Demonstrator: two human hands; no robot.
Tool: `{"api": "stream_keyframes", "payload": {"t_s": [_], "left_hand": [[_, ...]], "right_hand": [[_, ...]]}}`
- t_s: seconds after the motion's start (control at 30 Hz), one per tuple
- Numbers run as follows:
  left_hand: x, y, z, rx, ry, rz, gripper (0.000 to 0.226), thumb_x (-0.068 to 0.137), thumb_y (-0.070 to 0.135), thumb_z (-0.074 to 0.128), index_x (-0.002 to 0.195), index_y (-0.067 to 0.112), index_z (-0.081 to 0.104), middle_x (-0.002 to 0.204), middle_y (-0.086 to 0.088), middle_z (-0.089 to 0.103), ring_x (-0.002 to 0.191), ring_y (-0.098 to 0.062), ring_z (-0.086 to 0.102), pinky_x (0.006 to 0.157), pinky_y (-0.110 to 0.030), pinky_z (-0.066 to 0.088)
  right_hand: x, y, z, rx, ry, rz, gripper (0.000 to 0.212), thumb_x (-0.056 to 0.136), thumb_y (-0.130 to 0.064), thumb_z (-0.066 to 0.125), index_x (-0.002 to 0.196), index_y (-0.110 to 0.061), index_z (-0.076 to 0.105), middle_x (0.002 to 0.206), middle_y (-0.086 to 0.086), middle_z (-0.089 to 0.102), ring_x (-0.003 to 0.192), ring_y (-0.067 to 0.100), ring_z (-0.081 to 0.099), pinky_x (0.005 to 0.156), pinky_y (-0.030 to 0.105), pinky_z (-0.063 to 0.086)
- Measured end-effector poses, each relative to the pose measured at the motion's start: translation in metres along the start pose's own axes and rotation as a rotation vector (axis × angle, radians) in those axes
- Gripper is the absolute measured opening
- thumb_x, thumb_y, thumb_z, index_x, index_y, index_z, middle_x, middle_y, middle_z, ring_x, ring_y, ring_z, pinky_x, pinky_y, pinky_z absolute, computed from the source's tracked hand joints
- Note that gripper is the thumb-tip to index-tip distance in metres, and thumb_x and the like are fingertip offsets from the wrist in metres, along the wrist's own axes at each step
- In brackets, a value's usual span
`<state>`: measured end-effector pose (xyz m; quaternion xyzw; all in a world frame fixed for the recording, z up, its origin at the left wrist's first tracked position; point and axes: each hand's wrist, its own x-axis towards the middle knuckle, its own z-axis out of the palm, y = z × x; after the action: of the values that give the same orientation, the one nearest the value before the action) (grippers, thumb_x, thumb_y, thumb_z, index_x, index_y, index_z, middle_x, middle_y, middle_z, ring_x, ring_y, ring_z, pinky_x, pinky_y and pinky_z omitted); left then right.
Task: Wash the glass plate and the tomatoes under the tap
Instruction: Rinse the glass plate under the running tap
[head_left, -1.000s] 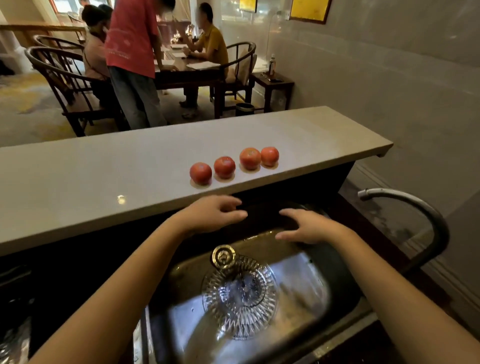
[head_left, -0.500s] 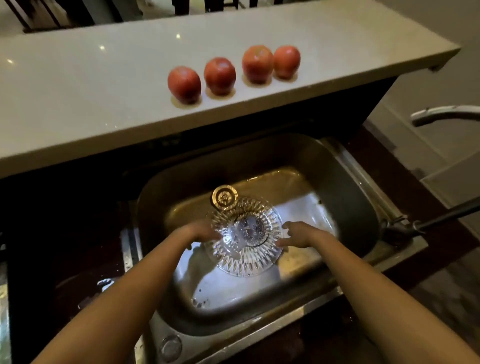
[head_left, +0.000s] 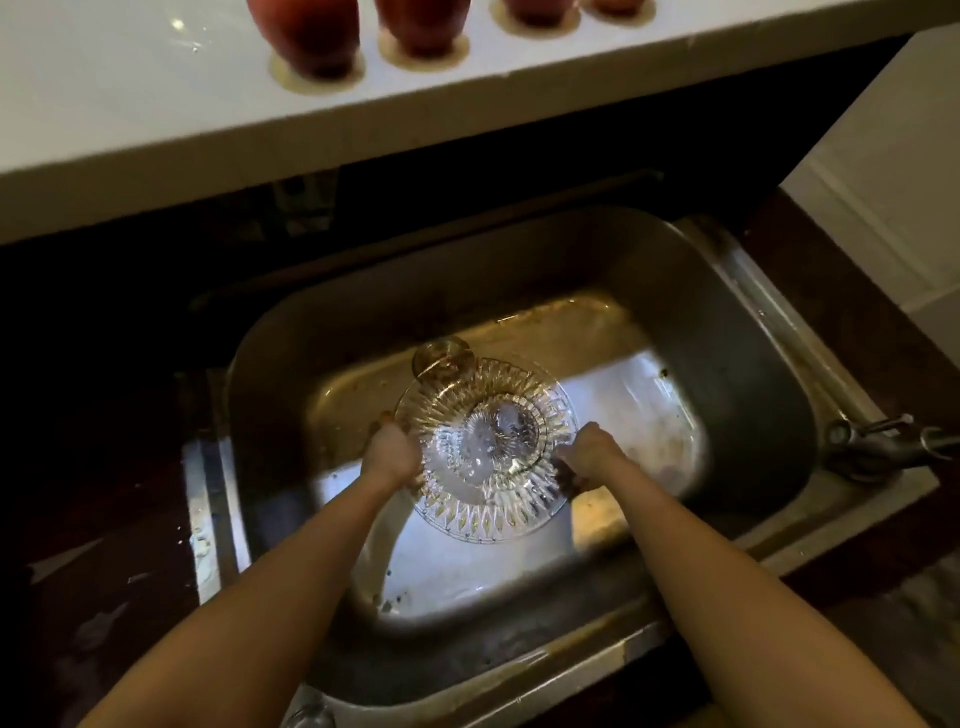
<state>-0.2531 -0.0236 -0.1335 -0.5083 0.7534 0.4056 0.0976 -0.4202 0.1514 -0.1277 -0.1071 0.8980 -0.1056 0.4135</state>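
Note:
A cut-glass plate (head_left: 485, 452) sits in the middle of the steel sink (head_left: 753, 332), held slightly tilted above the sink floor. My left hand (head_left: 389, 454) grips its left rim and my right hand (head_left: 587, 457) grips its right rim. Several red tomatoes (head_left: 311, 31) stand in a row on the white counter (head_left: 156, 119) at the top edge, cut off by the frame. The tap's base and lever (head_left: 878, 441) show at the right side of the sink; its spout is out of view. No water runs.
The round drain strainer (head_left: 441, 356) lies just behind the plate. A dark wet worktop (head_left: 104, 493) surrounds the sink. The white counter overhangs the sink's far side. Pale floor tiles (head_left: 893, 171) show at the right.
Both hands came down from the counter edge into the sink and closed on the plate's rims. The view has tipped down and closer, and the plate now looks lifted and tilted.

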Motion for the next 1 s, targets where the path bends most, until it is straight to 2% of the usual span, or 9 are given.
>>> {"api": "stream_keyframes", "payload": {"t_s": [0.07, 0.17, 0.23, 0.4, 0.47, 0.6, 0.8, 0.93, 1.0], "left_hand": [[-0.007, 0.003, 0.0, -0.142, 0.077, 0.012, 0.032, 0.096, 0.013, 0.04, 0.123, -0.003, 0.038, 0.111, -0.03, 0.059, 0.084, -0.038, 0.063, 0.071, -0.04, 0.053], [-0.024, 0.013, -0.004, -0.327, 0.157, 0.045, 0.028, 0.098, 0.014, 0.035, 0.121, -0.002, 0.037, 0.101, -0.024, 0.058, 0.064, -0.028, 0.058, 0.049, -0.024, 0.052], [-0.037, 0.024, -0.009, -0.453, 0.186, 0.063, 0.024, 0.1, 0.017, 0.032, 0.118, 0.001, 0.038, 0.095, -0.021, 0.056, 0.067, -0.033, 0.06, 0.054, -0.03, 0.057], [-0.061, 0.064, -0.025, -0.593, 0.246, 0.146, 0.02, 0.1, 0.019, 0.032, 0.114, 0.008, 0.042, 0.077, -0.015, 0.056, 0.055, -0.025, 0.056, 0.044, -0.028, 0.05], [-0.072, 0.084, -0.032, -0.603, 0.241, 0.197, 0.019, 0.1, 0.02, 0.032, 0.113, 0.013, 0.043, 0.078, -0.019, 0.057, 0.056, -0.027, 0.057, 0.05, -0.034, 0.05], [-0.092, 0.123, -0.039, -0.592, 0.263, 0.283, 0.01, 0.1, 0.021, 0.031, 0.102, 0.023, 0.041, 0.078, -0.011, 0.055, 0.045, -0.017, 0.054, 0.035, -0.025, 0.045], [-0.109, 0.166, -0.031, -0.647, 0.291, 0.251, 0.021, 0.1, 0.023, 0.031, 0.113, 0.013, 0.045, 0.096, -0.014, 0.054, 0.058, -0.02, 0.055, 0.048, -0.034, 0.054], [-0.12, 0.186, -0.017, -0.66, 0.326, 0.244, 0.025, 0.1, 0.022, 0.031, 0.117, 0.01, 0.044, 0.11, -0.019, 0.056, 0.09, -0.035, 0.06, 0.076, -0.049, 0.055], [-0.123, 0.194, -0.011, -0.67, 0.352, 0.229, 0.023, 0.1, 0.021, 0.031, 0.115, 0.01, 0.044, 0.113, -0.021, 0.055, 0.091, -0.032, 0.056, 0.083, -0.053, 0.053]], "right_hand": [[-0.007, -0.001, -0.007, 0.051, 0.015, 0.013, 0.049, 0.09, -0.021, 0.055, 0.125, 0.009, 0.037, 0.119, 0.025, 0.058, 0.103, 0.039, 0.062, 0.074, 0.037, 0.051], [-0.023, 0.0, -0.027, 0.081, 0.064, -0.031, 0.049, 0.09, -0.024, 0.056, 0.123, 0.005, 0.034, 0.106, 0.021, 0.057, 0.085, 0.034, 0.064, 0.057, 0.031, 0.048], [-0.04, 0.0, -0.045, 0.082, 0.114, -0.089, 0.047, 0.092, -0.029, 0.053, 0.124, 0.001, 0.036, 0.11, 0.019, 0.057, 0.076, 0.028, 0.06, 0.05, 0.026, 0.043], [-0.104, 0.01, -0.106, -0.026, 0.293, -0.215, 0.043, 0.094, -0.036, 0.046, 0.126, -0.007, 0.048, 0.117, 0.018, 0.061, 0.101, 0.032, 0.061, 0.081, 0.037, 0.05], [-0.135, 0.022, -0.133, -0.098, 0.483, -0.245, 0.033, 0.095, -0.035, 0.044, 0.114, -0.011, 0.057, 0.108, 0.014, 0.066, 0.094, 0.03, 0.061, 0.075, 0.034, 0.048], [-0.182, 0.053, -0.173, -0.157, 0.874, -0.232, 0.028, 0.096, -0.029, 0.042, 0.105, -0.011, 0.061, 0.095, 0.009, 0.064, 0.08, 0.026, 0.061, 0.062, 0.033, 0.046], [-0.169, 0.087, -0.184, -0.059, 0.611, -0.102, 0.03, 0.098, -0.019, 0.039, 0.116, -0.001, 0.054, 0.114, 0.02, 0.059, 0.101, 0.037, 0.058, 0.084, 0.042, 0.049], [-0.152, 0.105, -0.17, 0.407, 0.622, -0.267, 0.026, 0.097, -0.008, 0.039, 0.113, 0.002, 0.058, 0.101, 0.019, 0.062, 0.081, 0.028, 0.059, 0.064, 0.029, 0.048], [-0.147, 0.112, -0.163, 0.596, 0.602, -0.284, 0.027, 0.098, -0.008, 0.037, 0.114, 0.002, 0.057, 0.1, 0.018, 0.063, 0.069, 0.022, 0.056, 0.053, 0.019, 0.049]]}}
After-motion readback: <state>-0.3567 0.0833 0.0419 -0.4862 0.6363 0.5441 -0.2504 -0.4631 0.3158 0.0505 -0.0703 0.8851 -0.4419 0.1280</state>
